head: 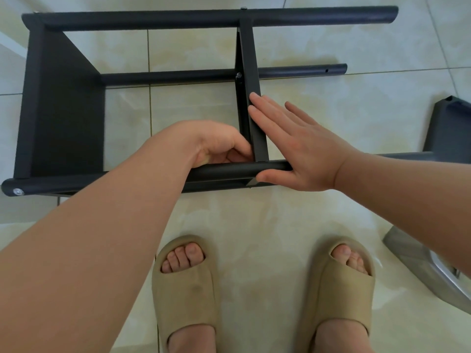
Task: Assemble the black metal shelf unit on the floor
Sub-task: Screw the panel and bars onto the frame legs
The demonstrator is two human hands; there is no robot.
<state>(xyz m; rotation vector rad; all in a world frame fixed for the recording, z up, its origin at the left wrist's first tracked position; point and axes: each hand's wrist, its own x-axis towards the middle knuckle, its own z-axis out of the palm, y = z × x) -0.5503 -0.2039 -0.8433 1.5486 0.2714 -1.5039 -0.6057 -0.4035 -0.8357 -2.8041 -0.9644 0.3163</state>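
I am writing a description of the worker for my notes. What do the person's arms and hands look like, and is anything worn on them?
The left forearm and right forearm are bare, with no sleeve in view. The left hand and right hand carry no glove, ring, watch or bracelet that shows.

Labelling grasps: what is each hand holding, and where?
Left hand curls at the corner of the middle shelf, by the near pole; what it pinches is hidden. Right hand holds nothing, flat against that shelf.
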